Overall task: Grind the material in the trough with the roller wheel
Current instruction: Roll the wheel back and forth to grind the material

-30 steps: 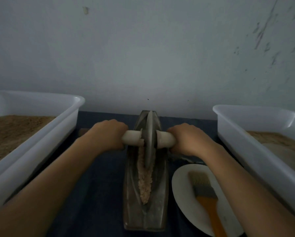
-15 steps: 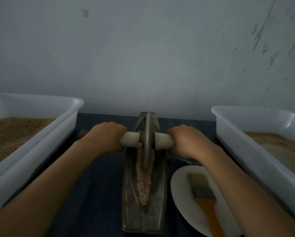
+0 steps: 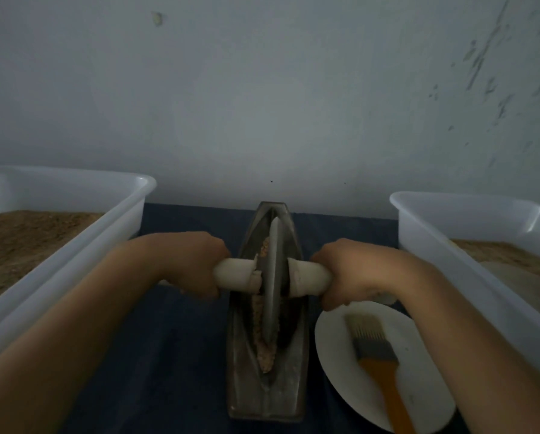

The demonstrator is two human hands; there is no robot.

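Observation:
A long metal trough (image 3: 266,399) lies lengthwise on the dark blue table, running away from me. A thin metal roller wheel (image 3: 273,277) stands upright in its groove, about midway along. Pale axle handles stick out on both sides of the wheel. My left hand (image 3: 193,261) grips the left handle and my right hand (image 3: 353,274) grips the right one. Light brown ground material (image 3: 266,355) lies along the groove, mostly on the near side of the wheel, with a little showing behind it.
A white tub (image 3: 74,245) with brown powder stands at the left, and another white tub (image 3: 450,245) with brown powder at the right. A white plate (image 3: 334,339) carrying an orange-handled brush (image 3: 378,355) sits right of the trough. A grey wall rises close behind.
Both hands have pulled the wheel toward me along the trough, from the far end to about the middle. It now covers more of the material.

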